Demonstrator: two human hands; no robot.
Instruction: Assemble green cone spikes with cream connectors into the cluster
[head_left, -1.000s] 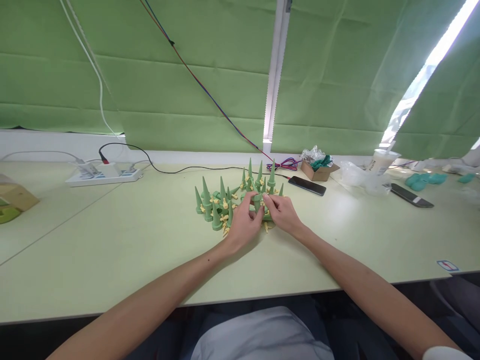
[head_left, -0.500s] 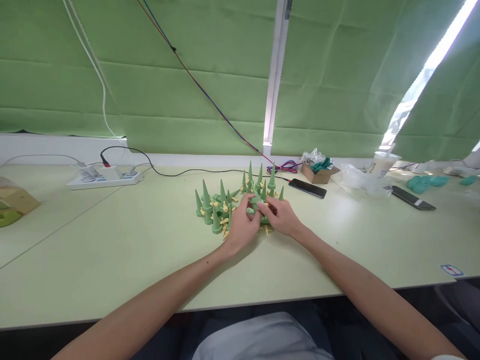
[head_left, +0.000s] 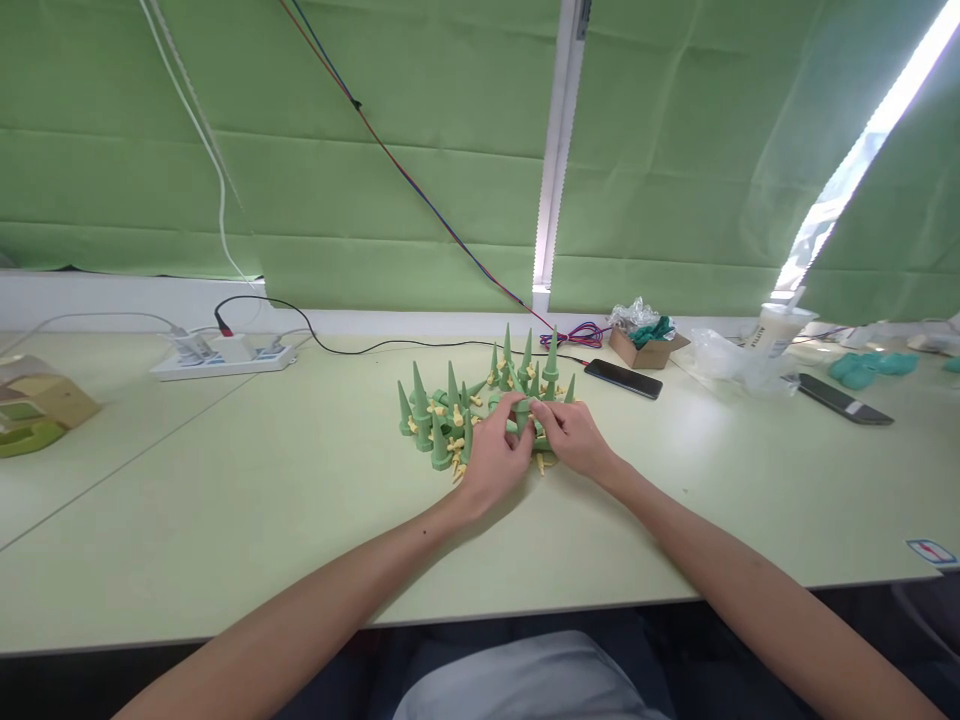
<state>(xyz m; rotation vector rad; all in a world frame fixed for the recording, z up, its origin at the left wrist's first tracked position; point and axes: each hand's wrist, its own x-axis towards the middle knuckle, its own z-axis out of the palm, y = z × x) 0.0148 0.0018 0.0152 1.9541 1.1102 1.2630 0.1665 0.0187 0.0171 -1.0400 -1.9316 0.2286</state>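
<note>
Both my hands meet over a cluster of green pointed cone pieces at the middle of the table. My left hand (head_left: 496, 448) pinches a green cone piece (head_left: 523, 412) between thumb and fingers. From the other side, my right hand (head_left: 576, 436) grips the same piece near its collar with closed fingertips. Around them stand several upright green cones (head_left: 441, 446), with small yellow pieces (head_left: 455, 458) lying or stuck among them. My fingers partly hide the held piece and some of the cluster behind.
Behind the cluster to the right lies a black phone (head_left: 624, 379) on a cable, with a small cardboard box (head_left: 649, 354) beyond it. A power strip (head_left: 225, 366) sits back left. Further right are a plastic cup (head_left: 780, 330) and a dark flat device (head_left: 844, 400).
The held cone piece has turned in my fingers and now shows its collar more upright. The whole view has shifted slightly, while both hands stay closed on the piece.
</note>
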